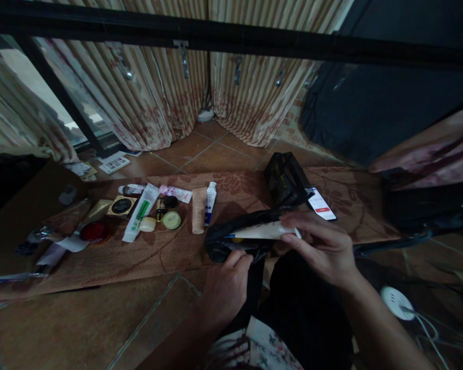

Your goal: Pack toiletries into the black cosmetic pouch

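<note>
My right hand (pixel 326 246) is closed on the capped end of a white squeeze tube (pixel 260 232), which lies tilted across the mouth of a black pouch (pixel 219 239). With fingers closed, my left hand (pixel 231 280) grips the near edge of that pouch. Something yellow shows inside, partly hidden under the tube. Left of the pouch, a beige tube (pixel 198 210) and a white-and-blue tube (pixel 210 200) lie side by side on the patterned bench cover (pixel 239 187).
More toiletries lie to the left, among them a white-and-green tube (pixel 141 213), a green-lidded jar (pixel 172 220) and a red-lidded jar (pixel 95 233). A black box-shaped bag (pixel 286 177) stands beyond the pouch, beside a phone (pixel 322 203). A white power socket (pixel 397 303) sits low at right.
</note>
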`<state>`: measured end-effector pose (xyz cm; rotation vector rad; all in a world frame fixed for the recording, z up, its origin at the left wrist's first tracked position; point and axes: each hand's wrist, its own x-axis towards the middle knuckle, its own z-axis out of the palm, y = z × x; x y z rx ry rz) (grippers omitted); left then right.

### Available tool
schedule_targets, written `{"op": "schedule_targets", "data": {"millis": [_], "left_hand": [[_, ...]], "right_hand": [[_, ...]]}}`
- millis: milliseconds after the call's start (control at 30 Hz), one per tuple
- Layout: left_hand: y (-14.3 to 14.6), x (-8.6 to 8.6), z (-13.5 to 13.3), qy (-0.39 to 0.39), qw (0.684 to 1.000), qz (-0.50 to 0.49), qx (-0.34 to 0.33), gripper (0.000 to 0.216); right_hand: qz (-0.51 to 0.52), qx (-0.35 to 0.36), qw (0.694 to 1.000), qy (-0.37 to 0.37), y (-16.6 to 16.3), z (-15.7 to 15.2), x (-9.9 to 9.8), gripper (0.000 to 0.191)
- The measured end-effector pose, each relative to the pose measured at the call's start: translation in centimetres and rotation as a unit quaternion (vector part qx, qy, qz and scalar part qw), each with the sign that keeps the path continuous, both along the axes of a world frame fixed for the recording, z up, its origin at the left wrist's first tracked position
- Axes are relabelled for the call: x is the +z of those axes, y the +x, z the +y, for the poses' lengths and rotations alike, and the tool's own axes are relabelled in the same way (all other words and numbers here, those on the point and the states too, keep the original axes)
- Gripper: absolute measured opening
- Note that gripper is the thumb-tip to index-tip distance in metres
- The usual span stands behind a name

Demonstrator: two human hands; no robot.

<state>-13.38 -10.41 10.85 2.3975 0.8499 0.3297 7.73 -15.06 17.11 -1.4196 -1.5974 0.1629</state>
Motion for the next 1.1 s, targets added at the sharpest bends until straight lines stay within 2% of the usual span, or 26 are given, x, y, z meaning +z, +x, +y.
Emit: {"op": "schedule_targets", "data": {"millis": [200,500,600,767,967,1100], "left_hand": [[0.0,0.0,-0.1,-0.007,1.0,-0.007,0.001,0.033],[0.1,-0.1,0.0,0.001,1.0,-0.02,0.005,0.033],[0.1,-0.1,-0.1,-0.001,1.0,-0.02,0.007,0.034],[0.0,0.0,-0.1,-0.002,1.0,-0.028,0.007,0.033],[0.1,0.0,-0.1,-0.008,1.0,-0.018,0.0,0.033],[0.1,-0.1,-0.2,-0.001,1.0,-0.014,0.006,0.034]], "right_hand": [[-0.025,0.007,0.999,-0.023,0.2,-0.2,-1.0,0.023],[-0.08,-0.067,0.995,0.002,1.0,-1.5,2.7,0.026],[-0.106,-0.076,0.991,-0.009,1.0,-1.3,3.3,0.027],[-0.115,-0.082,0.99,-0.015,1.1,-0.7,2.8,0.023],[-0.07,-0.102,0.992,0.011,0.7,-0.7,2.8,0.022],[-0.024,-0.096,0.995,-0.025,-0.1,-0.4,2.3,0.018]]}}
